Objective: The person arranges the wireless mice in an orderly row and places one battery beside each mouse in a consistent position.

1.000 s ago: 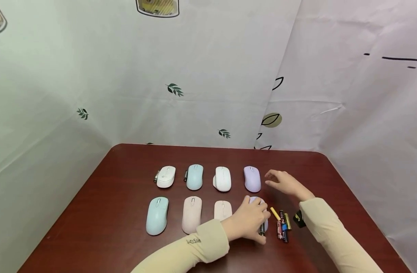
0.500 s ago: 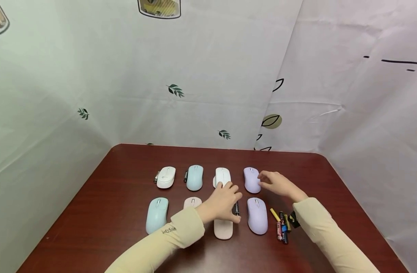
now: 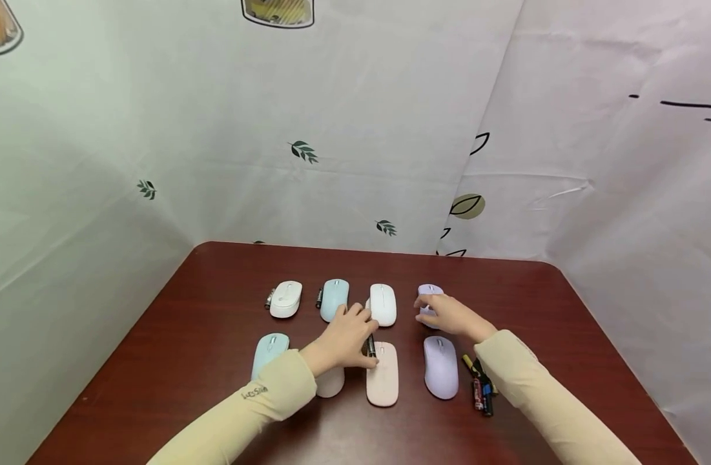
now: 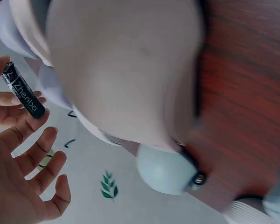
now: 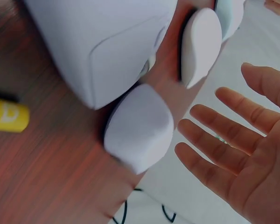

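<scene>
My left hand (image 3: 345,337) pinches a black battery (image 4: 24,91) between thumb and index finger, the other fingers spread loosely. It hovers over a pinkish mouse (image 3: 330,382), partly hiding it, with a light pink mouse (image 3: 382,382) just to its right. "Zhenbo" is printed on the battery in the left wrist view. My right hand (image 3: 451,315) hangs over the rear purple mouse (image 3: 431,289) and covers part of it. Its fingers are relaxed and hold nothing in the right wrist view. Below that hand lies the front purple mouse (image 3: 441,368).
Along the back row are a white mouse (image 3: 383,303), a light blue mouse (image 3: 334,298) and another white mouse (image 3: 286,298); small batteries lie beside the two leftmost. A teal mouse (image 3: 270,352) sits front left. Several loose batteries (image 3: 478,394) lie at right, partly behind the right sleeve.
My left hand, holding the battery, has moved left from the front purple mouse, past the light pink one, to the pinkish mouse. My right hand has drifted left over the rear purple mouse.
</scene>
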Action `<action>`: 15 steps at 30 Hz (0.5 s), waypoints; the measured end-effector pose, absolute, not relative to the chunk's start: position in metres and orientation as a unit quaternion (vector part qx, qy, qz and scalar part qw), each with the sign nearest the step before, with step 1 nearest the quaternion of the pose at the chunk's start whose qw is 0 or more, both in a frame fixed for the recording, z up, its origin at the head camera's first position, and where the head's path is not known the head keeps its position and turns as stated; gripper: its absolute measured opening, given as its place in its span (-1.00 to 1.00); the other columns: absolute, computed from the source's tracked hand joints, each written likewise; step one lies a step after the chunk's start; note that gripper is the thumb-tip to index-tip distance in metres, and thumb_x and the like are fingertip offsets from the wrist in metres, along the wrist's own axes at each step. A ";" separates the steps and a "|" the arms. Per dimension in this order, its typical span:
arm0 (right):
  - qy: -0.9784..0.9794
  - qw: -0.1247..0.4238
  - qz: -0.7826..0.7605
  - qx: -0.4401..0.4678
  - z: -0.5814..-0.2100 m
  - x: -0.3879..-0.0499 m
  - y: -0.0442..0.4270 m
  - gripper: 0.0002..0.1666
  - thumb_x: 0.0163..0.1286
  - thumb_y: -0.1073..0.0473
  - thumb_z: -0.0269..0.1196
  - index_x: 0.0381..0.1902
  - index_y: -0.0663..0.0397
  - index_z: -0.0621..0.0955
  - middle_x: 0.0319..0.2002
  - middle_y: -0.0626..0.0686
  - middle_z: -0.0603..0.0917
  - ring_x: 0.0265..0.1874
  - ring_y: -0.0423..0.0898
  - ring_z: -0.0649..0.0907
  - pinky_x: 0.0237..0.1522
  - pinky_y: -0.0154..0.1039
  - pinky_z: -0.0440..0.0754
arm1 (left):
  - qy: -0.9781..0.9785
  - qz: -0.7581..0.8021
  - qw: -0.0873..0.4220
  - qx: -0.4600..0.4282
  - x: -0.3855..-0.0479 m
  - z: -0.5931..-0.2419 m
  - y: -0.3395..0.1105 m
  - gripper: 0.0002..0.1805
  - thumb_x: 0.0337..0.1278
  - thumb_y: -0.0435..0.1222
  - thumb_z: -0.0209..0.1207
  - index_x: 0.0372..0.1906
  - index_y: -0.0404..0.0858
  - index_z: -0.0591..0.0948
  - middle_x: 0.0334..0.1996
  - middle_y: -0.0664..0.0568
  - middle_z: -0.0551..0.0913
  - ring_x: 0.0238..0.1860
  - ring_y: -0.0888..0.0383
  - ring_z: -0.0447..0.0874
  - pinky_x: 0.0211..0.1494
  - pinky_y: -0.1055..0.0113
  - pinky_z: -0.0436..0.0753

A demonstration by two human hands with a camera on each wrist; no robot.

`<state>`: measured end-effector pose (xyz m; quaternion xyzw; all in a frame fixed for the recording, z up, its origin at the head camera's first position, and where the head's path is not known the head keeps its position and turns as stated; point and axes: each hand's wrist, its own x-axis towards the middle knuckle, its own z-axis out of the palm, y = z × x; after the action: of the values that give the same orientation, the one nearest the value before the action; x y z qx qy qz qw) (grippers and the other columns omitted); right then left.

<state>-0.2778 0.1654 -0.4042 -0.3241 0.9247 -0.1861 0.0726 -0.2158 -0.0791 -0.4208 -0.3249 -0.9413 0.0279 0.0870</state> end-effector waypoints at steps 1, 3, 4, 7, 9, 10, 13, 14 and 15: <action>0.924 0.074 -0.182 -0.327 -0.404 -0.278 0.162 -0.73 0.33 0.19 0.18 -0.10 0.27 0.57 -0.20 0.14 0.67 -0.18 0.06 0.65 -0.15 -0.06 0.58 | -0.942 0.021 0.088 -0.323 -0.216 -0.421 -0.082 -0.42 -0.24 0.25 0.27 -0.17 -0.07 0.59 -0.29 0.10 0.49 -0.19 0.15 0.35 -0.28 0.27 0.21; 0.922 0.079 -0.180 -0.333 -0.402 -0.278 0.155 -0.73 0.33 0.20 0.18 -0.09 0.27 0.56 -0.17 0.15 0.66 -0.18 0.05 0.64 -0.13 -0.06 0.57 | -0.945 0.015 0.089 -0.314 -0.217 -0.422 -0.088 -0.41 -0.23 0.25 0.27 -0.16 -0.08 0.60 -0.27 0.09 0.50 -0.19 0.13 0.36 -0.29 0.27 0.18; 0.921 0.081 -0.179 -0.337 -0.402 -0.278 0.151 -0.71 0.33 0.20 0.18 -0.06 0.28 0.56 -0.15 0.17 0.66 -0.16 0.05 0.64 -0.11 -0.05 0.57 | -0.947 0.014 0.089 -0.308 -0.218 -0.422 -0.091 -0.41 -0.23 0.24 0.28 -0.15 -0.08 0.60 -0.27 0.08 0.50 -0.18 0.13 0.37 -0.30 0.27 0.19; 0.920 0.083 -0.165 -0.345 -0.403 -0.280 0.139 -0.61 0.32 0.21 0.19 0.05 0.33 0.51 -0.03 0.24 0.62 -0.04 0.10 0.62 0.00 -0.02 0.55 | -0.952 0.010 0.081 -0.293 -0.219 -0.422 -0.099 -0.41 -0.22 0.22 0.30 -0.12 -0.10 0.61 -0.25 0.05 0.50 -0.16 0.10 0.38 -0.27 0.24 0.23; 0.922 0.084 -0.151 -0.346 -0.404 -0.283 0.132 -0.52 0.31 0.22 0.20 0.13 0.36 0.46 0.08 0.29 0.56 0.07 0.15 0.58 0.09 0.01 0.51 | -0.954 0.005 0.078 -0.289 -0.220 -0.422 -0.103 -0.42 -0.21 0.20 0.32 -0.13 -0.11 0.61 -0.23 0.03 0.51 -0.14 0.08 0.39 -0.24 0.20 0.27; 0.924 0.085 -0.145 -0.343 -0.405 -0.284 0.129 -0.48 0.30 0.22 0.21 0.16 0.36 0.44 0.12 0.30 0.53 0.10 0.16 0.55 0.11 0.03 0.49 | -0.955 0.004 0.078 -0.287 -0.220 -0.423 -0.105 -0.42 -0.21 0.19 0.32 -0.14 -0.12 0.61 -0.23 0.02 0.51 -0.15 0.08 0.39 -0.24 0.19 0.28; 0.929 0.096 -0.139 -0.330 -0.409 -0.291 0.119 -0.39 0.27 0.19 0.26 0.22 0.34 0.39 0.18 0.32 0.46 0.15 0.17 0.52 0.15 0.03 0.46 | -0.955 0.003 0.084 -0.285 -0.220 -0.425 -0.110 -0.45 -0.21 0.18 0.34 -0.21 -0.14 0.61 -0.25 0.02 0.50 -0.17 0.08 0.38 -0.23 0.18 0.30; 0.930 0.101 -0.144 -0.324 -0.410 -0.293 0.116 -0.36 0.26 0.17 0.27 0.24 0.34 0.38 0.20 0.32 0.44 0.17 0.17 0.50 0.17 0.04 0.45 | -0.955 0.002 0.088 -0.283 -0.220 -0.426 -0.111 -0.46 -0.22 0.17 0.34 -0.23 -0.15 0.61 -0.26 0.02 0.50 -0.18 0.08 0.38 -0.23 0.18 0.30; 0.930 0.105 -0.149 -0.318 -0.410 -0.295 0.113 -0.33 0.25 0.15 0.29 0.24 0.33 0.37 0.21 0.33 0.43 0.18 0.19 0.49 0.17 0.05 0.44 | -0.955 0.002 0.092 -0.281 -0.220 -0.426 -0.112 -0.47 -0.22 0.17 0.35 -0.26 -0.15 0.61 -0.27 0.03 0.49 -0.19 0.08 0.38 -0.24 0.18 0.29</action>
<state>-0.2953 0.1134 -0.4101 -0.3184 0.9303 -0.1485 0.1052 -0.2197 -0.1117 -0.4263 -0.2813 -0.9552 0.0024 0.0918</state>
